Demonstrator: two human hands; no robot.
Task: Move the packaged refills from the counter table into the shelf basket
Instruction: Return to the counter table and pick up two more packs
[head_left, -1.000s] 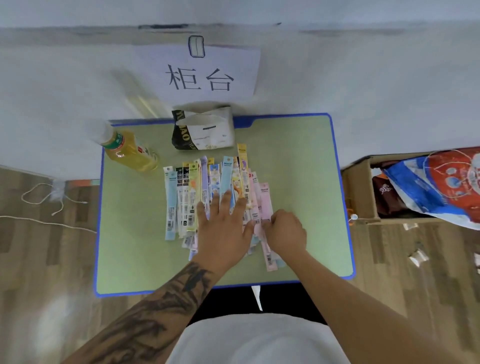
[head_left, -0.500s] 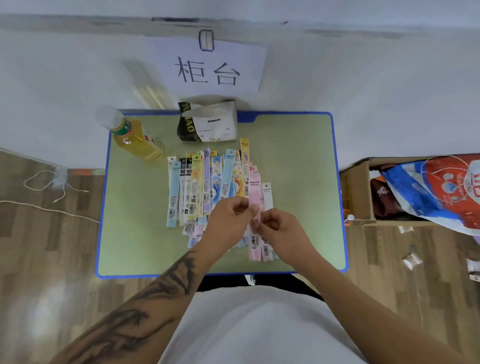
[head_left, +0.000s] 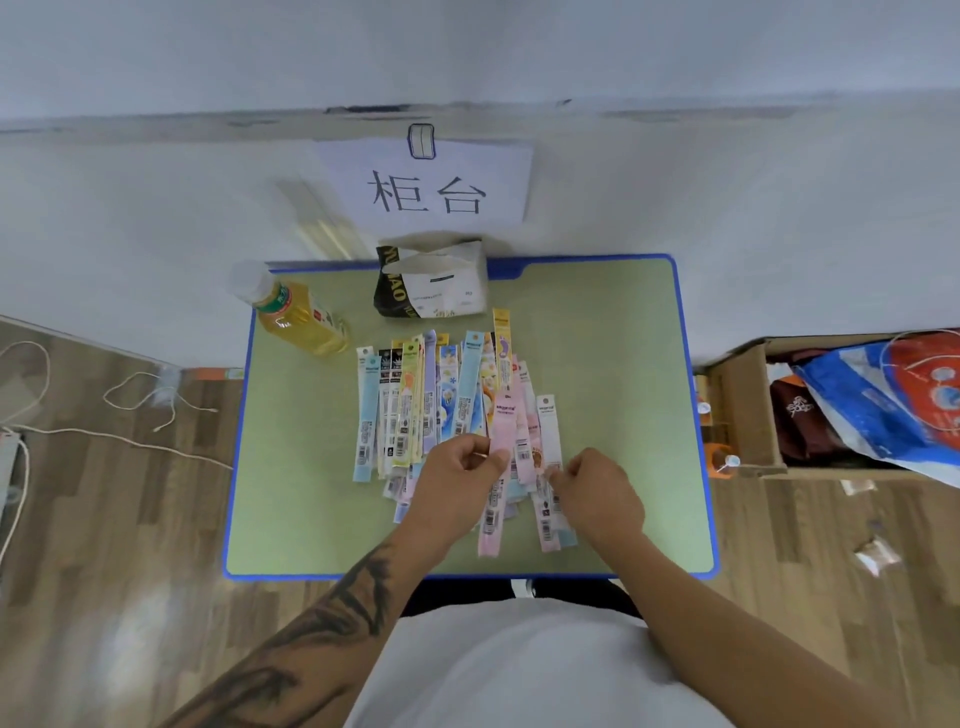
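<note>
Since half a second ago the two hands have drawn apart, the right sliding off toward the right edge of the pile while the left keeps its place over the middle. On the far left of the green counter table (head_left: 613, 332) a bottle of yellow drink (head_left: 298, 319) lies tilted, with a black-and-white bag (head_left: 431, 283) standing beside it near the wall. The packaged refills (head_left: 415, 405) lie fanned across the tabletop in a loose overlapping row. The left hand (head_left: 457, 475) has its fingers curled, thumb and fingertips pinching a pink refill (head_left: 501, 447) partway along its length; whether that pack is lifted off the pile I cannot tell. Just to its right, the right hand (head_left: 597, 491) is curled too, its fingertips nipping the lower part of a pale refill (head_left: 548, 431) at the pile's right edge. A cardboard box (head_left: 743, 410) of bags sits on the floor to the right.
</note>
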